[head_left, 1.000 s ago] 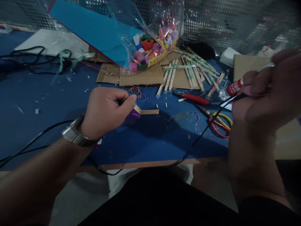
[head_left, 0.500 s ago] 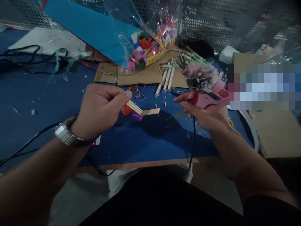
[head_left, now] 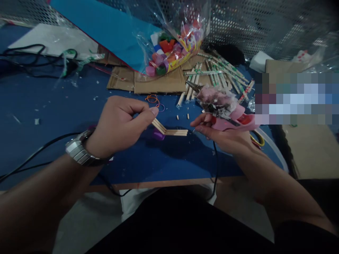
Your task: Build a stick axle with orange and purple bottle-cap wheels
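Note:
My left hand (head_left: pixel 123 127) pinches one end of a small angled piece made of wooden sticks (head_left: pixel 176 132). Its sticks lie side by side and bend at a joint, with the free arm pointing right. Just below the piece, a purple cap (head_left: pixel 158 134) lies on the table. My right hand (head_left: pixel 222 135) is wrapped round a pink hot glue gun (head_left: pixel 233 121), its front crusted with grey and pinkish residue. The gun's nozzle (head_left: pixel 193 86) points up and left, apart from the sticks. Two short stick stubs (head_left: pixel 188 116) lie between the hands.
Wrapped chopsticks (head_left: pixel 212 72) are piled behind the glue gun on cardboard (head_left: pixel 159 83). A clear bag of colourful caps (head_left: pixel 172 53) leans by a blue sheet (head_left: pixel 106 31). Rubber bands (head_left: pixel 153 99) lie mid-table. Black cables (head_left: pixel 39 151) run at left; yellow-handled scissors (head_left: pixel 258 138) lie right.
The stick piece in my left hand has shifted slightly right and down. My right hand has tilted the glue gun, moving it a little left and down, so its nozzle now shows.

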Demonstrator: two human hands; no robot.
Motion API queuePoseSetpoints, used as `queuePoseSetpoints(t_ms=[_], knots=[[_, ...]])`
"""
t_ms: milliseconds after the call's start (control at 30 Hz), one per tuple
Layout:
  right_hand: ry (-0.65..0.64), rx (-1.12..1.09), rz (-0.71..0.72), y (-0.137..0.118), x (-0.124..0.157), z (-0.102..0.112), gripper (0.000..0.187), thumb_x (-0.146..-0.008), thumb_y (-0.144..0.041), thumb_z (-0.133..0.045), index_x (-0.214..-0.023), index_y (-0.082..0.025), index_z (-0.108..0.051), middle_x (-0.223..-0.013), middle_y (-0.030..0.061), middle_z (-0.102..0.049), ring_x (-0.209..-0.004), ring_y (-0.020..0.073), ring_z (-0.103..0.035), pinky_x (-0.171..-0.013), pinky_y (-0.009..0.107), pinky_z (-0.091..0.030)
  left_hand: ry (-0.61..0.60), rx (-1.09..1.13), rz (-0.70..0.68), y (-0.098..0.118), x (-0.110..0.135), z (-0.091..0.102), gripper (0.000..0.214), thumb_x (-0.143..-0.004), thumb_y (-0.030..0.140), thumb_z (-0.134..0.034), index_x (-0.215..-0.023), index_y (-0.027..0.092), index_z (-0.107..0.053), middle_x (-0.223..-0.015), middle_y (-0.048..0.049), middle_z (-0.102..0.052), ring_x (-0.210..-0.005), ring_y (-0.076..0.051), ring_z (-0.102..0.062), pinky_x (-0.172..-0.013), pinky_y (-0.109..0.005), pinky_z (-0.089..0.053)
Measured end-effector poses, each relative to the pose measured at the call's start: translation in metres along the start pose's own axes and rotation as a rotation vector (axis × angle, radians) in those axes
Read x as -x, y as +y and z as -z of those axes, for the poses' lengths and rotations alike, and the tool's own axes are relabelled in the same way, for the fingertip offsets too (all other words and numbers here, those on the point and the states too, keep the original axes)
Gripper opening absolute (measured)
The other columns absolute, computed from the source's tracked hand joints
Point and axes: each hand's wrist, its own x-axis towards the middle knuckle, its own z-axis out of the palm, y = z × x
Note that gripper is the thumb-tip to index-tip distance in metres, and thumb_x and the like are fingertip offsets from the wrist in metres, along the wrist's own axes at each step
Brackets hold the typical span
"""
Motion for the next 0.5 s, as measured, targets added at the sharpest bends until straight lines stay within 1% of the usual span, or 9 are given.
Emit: queuePoseSetpoints(t_ms=[67, 133, 200, 267, 367, 500], knots=[[0.001, -0.044, -0.027, 0.0001, -0.0003, -0.0007, 0.035, -0.088, -0.043, -0.095, -0.087, -0.026, -0.065, -0.100, 0.0015, -0.087, -0.074, 0.0149, -0.073, -0.053, 0.027, -0.050, 0.013, 0.004, 0.013, -0.0001, -0.0003, -0.0002, 0.050, -0.094, 0.032, -0.068, -0.048, 0.019, -0.052, -0.045, 0.0030, -0.043, -0.046, -0.008, -0.035, -0.046, -0.027, -0.025], [-0.005, -0.071, -0.044, 0.0015, -0.0006, -0.0001, 0.034, -0.094, -0.049, -0.090, -0.087, -0.026, -0.066, -0.103, 0.0026, -0.087, -0.070, 0.0137, -0.070, -0.052, 0.027, -0.052, 0.028, 0.015, 0.027, -0.0001, -0.0006, -0.0005, 0.048, -0.093, 0.031, -0.068, -0.049, 0.018, -0.053, -0.045, 0.0032, -0.044, -0.047, -0.007, -0.036, -0.047, -0.026, -0.026], [-0.016, -0.066, -0.035, 0.0034, -0.0009, 0.0010, 0.033, -0.098, -0.049, -0.087, -0.086, -0.026, -0.066, -0.107, 0.0033, -0.087, -0.070, 0.0138, -0.069, -0.053, 0.028, -0.053, 0.033, 0.023, 0.032, 0.0002, -0.0009, -0.0007, 0.048, -0.093, 0.030, -0.069, -0.049, 0.018, -0.053, -0.046, 0.0033, -0.044, -0.047, -0.007, -0.036, -0.047, -0.026, -0.025], [-0.025, -0.061, -0.020, 0.0047, -0.0009, 0.0019, 0.032, -0.097, -0.048, -0.087, -0.087, -0.026, -0.066, -0.107, 0.0026, -0.087, -0.068, 0.0138, -0.068, -0.053, 0.029, -0.053, 0.034, 0.031, 0.034, 0.0008, -0.0010, -0.0010, 0.049, -0.093, 0.031, -0.069, -0.048, 0.018, -0.053, -0.045, 0.0032, -0.043, -0.047, -0.007, -0.036, -0.046, -0.026, -0.025], [-0.028, -0.065, -0.020, 0.0046, 0.0003, 0.0027, 0.032, -0.097, -0.051, -0.087, -0.090, -0.027, -0.067, -0.107, 0.0011, -0.087, -0.063, 0.0128, -0.064, -0.052, 0.029, -0.053, 0.038, 0.042, 0.045, 0.0016, -0.0012, -0.0018, 0.048, -0.092, 0.031, -0.069, -0.048, 0.018, -0.054, -0.045, 0.0031, -0.042, -0.046, -0.007, -0.035, -0.046, -0.026, -0.025], [-0.098, -0.059, -0.018, 0.0054, 0.0053, 0.0074, 0.031, -0.100, -0.057, -0.082, -0.096, -0.028, -0.071, -0.112, 0.0022, -0.086, -0.055, 0.0106, -0.057, -0.053, 0.031, -0.052, 0.080, 0.095, 0.079, -0.0012, -0.0023, -0.0024, 0.046, -0.091, 0.030, -0.070, -0.048, 0.019, -0.055, -0.045, 0.0029, -0.043, -0.047, -0.008, -0.038, -0.047, -0.026, -0.026]])
